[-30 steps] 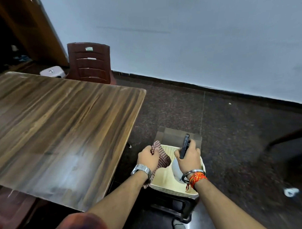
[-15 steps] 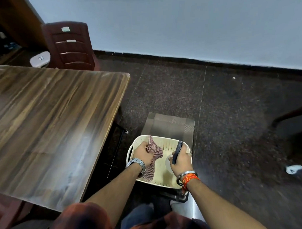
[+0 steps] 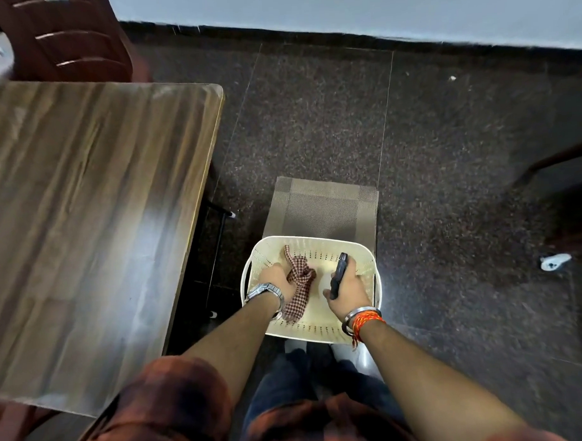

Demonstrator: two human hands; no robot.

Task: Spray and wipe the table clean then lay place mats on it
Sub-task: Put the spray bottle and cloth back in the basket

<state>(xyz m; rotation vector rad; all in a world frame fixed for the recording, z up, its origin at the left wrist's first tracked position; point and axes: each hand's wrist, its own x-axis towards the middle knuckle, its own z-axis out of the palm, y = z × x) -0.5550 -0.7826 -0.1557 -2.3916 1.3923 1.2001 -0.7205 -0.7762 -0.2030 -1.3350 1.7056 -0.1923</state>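
Note:
A cream perforated basket sits low on a stool to the right of the wooden table. My left hand is inside the basket, shut on a red-and-white checked cloth. Beside it, my right hand grips a spray bottle by its black trigger head; the pale body is mostly hidden under my palm. Brown woven place mats stick out from under the basket's far side.
A dark brown plastic chair stands at the table's far end. Dark speckled floor surrounds the basket, with a small white object lying at the right. A pale wall runs along the back.
The camera has tilted down and closer. Both hands have sunk lower into the basket with the cloth and the spray bottle still held.

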